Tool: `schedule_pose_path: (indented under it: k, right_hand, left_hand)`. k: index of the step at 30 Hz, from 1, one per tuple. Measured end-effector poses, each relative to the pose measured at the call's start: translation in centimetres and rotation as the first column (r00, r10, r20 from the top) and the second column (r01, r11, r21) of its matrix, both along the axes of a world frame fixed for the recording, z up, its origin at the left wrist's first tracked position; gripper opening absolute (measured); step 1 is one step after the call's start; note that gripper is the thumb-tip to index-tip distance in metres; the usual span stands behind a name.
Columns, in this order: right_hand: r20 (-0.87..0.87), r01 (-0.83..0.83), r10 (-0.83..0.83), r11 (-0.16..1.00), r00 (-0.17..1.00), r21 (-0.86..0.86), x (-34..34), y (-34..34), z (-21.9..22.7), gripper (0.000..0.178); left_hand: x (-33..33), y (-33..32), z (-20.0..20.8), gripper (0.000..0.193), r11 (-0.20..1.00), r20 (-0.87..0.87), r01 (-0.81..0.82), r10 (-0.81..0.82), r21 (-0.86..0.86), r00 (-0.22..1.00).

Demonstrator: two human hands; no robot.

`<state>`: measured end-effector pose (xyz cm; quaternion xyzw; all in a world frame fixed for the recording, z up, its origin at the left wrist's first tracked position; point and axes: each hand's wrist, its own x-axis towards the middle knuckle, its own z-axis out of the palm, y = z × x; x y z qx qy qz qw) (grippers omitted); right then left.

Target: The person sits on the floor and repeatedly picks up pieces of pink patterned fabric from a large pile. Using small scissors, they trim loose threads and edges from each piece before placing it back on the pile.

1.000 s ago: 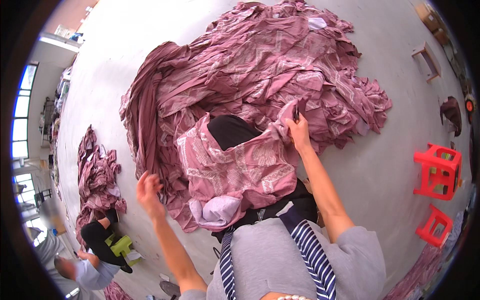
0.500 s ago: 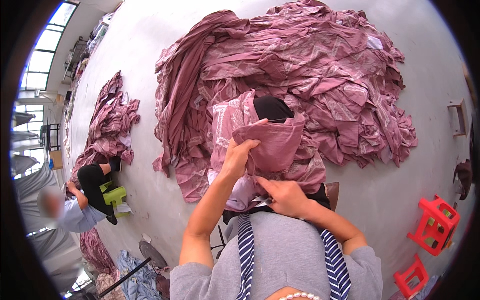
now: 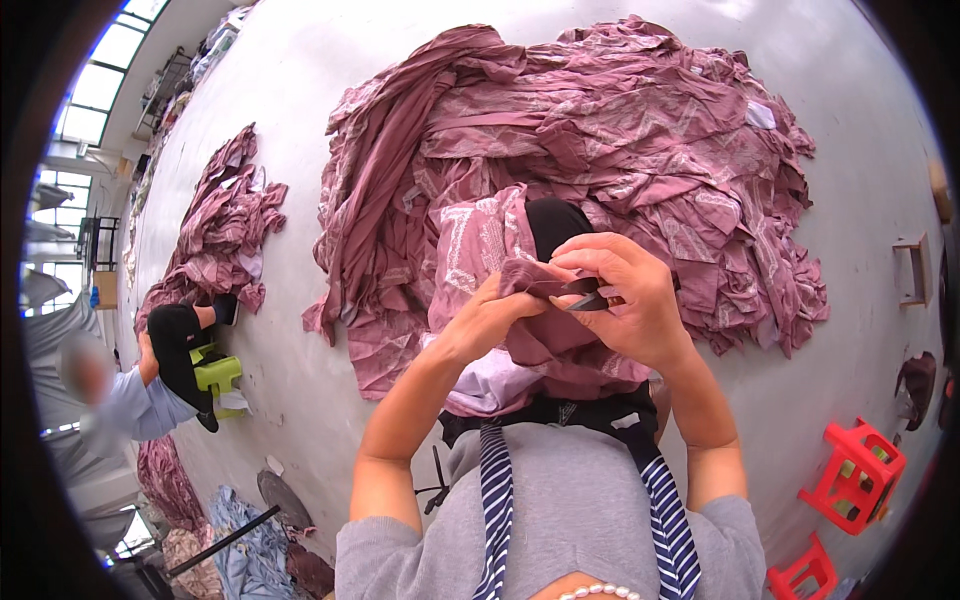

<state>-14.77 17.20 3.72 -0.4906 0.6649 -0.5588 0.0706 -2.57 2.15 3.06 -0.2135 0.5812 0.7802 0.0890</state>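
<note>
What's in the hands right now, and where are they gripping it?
Both hands hold the pink patterned garment: the left hand bunches a fold near its upper edge, and the right hand pinches that same edge along with a small dark tool, possibly snips.

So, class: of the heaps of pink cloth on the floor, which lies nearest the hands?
The large heap straight ahead; the smaller heap lies far left.

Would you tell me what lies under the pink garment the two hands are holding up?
Under the pink garment, a pale lilac cloth shows on the lap, with a dark strap beneath. The left hand and right hand pinch its fold. The floor below it is covered.
</note>
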Motion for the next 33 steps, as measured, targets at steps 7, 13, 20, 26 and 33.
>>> schedule_pose_path:
  k: [7,13,20,26,33]
  right_hand:
    - [0.019,-0.026,0.025,0.999,1.000,0.041,-0.4,-0.4,-1.3,0.015]
    - [0.272,0.036,-0.042,0.999,0.961,0.026,-0.9,-0.1,-2.0,0.011]
    - [0.213,0.091,-0.102,0.994,0.972,0.062,-0.9,-0.3,-2.9,0.018]
    - [0.062,0.179,-0.191,0.971,0.980,0.156,-1.0,0.3,-3.0,0.022]
    - [0.023,0.137,-0.143,0.974,0.989,0.180,1.7,2.2,-1.7,0.031]
  left_hand:
    - [0.3,-0.4,-0.9,0.048,0.997,0.029,0.079,-0.080,0.026,0.996]
    - [0.1,-0.3,-1.1,0.056,0.988,-0.085,0.104,-0.095,0.114,0.992]
    - [0.9,-0.1,-1.8,0.024,0.994,0.017,0.000,-0.002,0.114,1.000]
    - [1.4,-0.2,-1.7,0.017,0.997,-0.060,-0.061,0.064,0.049,0.996]
    - [1.8,0.5,-3.0,0.015,0.982,-0.115,-0.190,0.190,0.013,0.975]
